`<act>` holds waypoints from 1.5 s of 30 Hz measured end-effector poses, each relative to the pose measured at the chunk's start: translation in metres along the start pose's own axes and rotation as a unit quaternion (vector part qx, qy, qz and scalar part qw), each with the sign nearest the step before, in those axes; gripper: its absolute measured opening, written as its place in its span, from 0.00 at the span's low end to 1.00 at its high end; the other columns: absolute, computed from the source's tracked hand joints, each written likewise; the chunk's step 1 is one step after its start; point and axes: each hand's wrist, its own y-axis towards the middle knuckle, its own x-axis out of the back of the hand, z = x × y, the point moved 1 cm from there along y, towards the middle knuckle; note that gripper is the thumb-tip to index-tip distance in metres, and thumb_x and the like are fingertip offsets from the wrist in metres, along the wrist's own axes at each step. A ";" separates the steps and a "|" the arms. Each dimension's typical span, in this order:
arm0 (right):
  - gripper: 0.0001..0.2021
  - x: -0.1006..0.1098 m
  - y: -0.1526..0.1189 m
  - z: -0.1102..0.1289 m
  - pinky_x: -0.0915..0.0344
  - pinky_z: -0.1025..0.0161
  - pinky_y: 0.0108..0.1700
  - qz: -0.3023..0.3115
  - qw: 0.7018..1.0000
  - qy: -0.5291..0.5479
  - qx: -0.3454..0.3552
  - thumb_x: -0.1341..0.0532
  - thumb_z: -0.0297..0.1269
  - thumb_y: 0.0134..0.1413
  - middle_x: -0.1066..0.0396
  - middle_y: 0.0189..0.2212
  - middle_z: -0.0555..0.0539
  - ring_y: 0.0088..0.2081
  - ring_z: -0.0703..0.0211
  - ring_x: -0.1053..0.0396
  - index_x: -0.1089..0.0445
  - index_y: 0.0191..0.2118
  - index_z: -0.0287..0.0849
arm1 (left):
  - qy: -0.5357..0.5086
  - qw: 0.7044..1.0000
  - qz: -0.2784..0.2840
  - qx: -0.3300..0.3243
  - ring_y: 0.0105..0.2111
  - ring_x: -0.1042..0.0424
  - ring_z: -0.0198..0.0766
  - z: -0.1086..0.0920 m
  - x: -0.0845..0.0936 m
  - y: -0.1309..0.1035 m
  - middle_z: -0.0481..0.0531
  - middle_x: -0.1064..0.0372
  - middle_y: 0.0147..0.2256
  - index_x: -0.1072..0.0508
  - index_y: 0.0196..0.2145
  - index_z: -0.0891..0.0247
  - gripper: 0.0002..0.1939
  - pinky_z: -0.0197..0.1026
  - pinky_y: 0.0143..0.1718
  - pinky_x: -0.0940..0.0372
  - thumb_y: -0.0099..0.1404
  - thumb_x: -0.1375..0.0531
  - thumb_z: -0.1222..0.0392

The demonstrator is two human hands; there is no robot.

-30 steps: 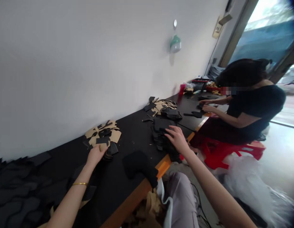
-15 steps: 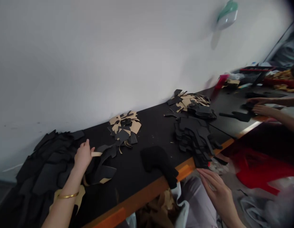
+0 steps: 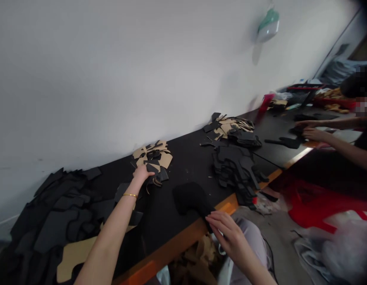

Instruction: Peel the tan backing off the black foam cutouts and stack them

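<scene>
Two grips I can't make out, left hand (image 3: 141,173) at scraps (image 3: 166,160), right hand (image 3: 226,229) hiding part of black piece (image 3: 191,196), co-worker (image 3: 346,147) cut off.

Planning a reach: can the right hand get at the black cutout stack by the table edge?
Probably yes: the black cutout stack lies uncovered, with nothing between it and the right hand, whose fingers are at the narrow end of a black piece.

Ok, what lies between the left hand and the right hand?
Next to the left hand, loose scraps, then bare tabletop, then a black piece reaching the right hand, as the head view shows.
</scene>
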 end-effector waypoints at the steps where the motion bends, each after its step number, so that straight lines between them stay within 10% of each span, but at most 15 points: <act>1: 0.13 0.001 -0.004 -0.001 0.31 0.58 0.48 0.003 1.000 0.002 -0.008 0.44 0.27 0.58 0.29 0.40 0.44 0.46 0.56 0.32 0.31 0.47 0.45 | 0.002 1.000 -0.010 0.014 0.50 0.36 0.65 0.001 -0.003 0.001 0.74 0.34 0.47 0.31 0.47 0.71 0.30 0.58 0.43 0.37 0.50 0.34 0.49; 11: 0.13 -0.006 -0.005 0.001 0.32 0.56 0.47 0.011 0.998 0.045 -0.046 0.45 0.27 0.59 0.29 0.40 0.43 0.44 0.57 0.33 0.31 0.47 0.45 | -0.075 0.977 -0.185 -0.067 0.48 0.32 0.49 0.028 -0.010 0.001 0.65 0.32 0.47 0.36 0.50 0.70 0.28 0.45 0.48 0.38 0.53 0.35 0.59; 20: 0.12 -0.009 -0.009 0.002 0.31 0.59 0.43 0.023 0.996 0.061 -0.056 0.46 0.29 0.59 0.28 0.37 0.43 0.42 0.58 0.32 0.30 0.46 0.44 | -0.263 0.920 -0.281 -0.070 0.41 0.31 0.45 0.028 0.012 -0.012 0.56 0.29 0.37 0.29 0.30 0.64 0.11 0.47 0.48 0.38 0.54 0.40 0.53; 24: 0.11 0.004 0.001 0.008 0.31 0.63 0.42 -0.038 0.987 0.073 -0.139 0.46 0.30 0.59 0.27 0.38 0.44 0.40 0.60 0.30 0.28 0.44 0.44 | -0.486 0.835 -0.232 -0.114 0.36 0.29 0.38 -0.018 0.037 -0.071 0.50 0.28 0.34 0.29 0.43 0.62 0.21 0.40 0.42 0.34 0.54 0.39 0.49; 31: 0.10 0.024 0.045 0.034 0.32 0.68 0.35 -0.059 0.940 0.212 -0.262 0.43 0.38 0.58 0.24 0.32 0.46 0.32 0.62 0.27 0.26 0.39 0.43 | -0.370 0.891 0.093 -0.244 0.26 0.29 0.36 -0.094 0.029 -0.187 0.48 0.26 0.24 0.23 0.27 0.61 0.11 0.35 0.28 0.35 0.50 0.34 0.52; 45: 0.12 0.020 0.052 0.037 0.46 0.73 0.25 0.080 0.861 0.380 -0.327 0.41 0.42 0.52 0.35 0.21 0.52 0.23 0.71 0.42 0.31 0.30 0.36 | -0.306 0.832 0.075 -0.458 0.34 0.27 0.36 -0.106 0.025 -0.201 0.49 0.25 0.33 0.22 0.32 0.58 0.04 0.36 0.35 0.32 0.57 0.36 0.60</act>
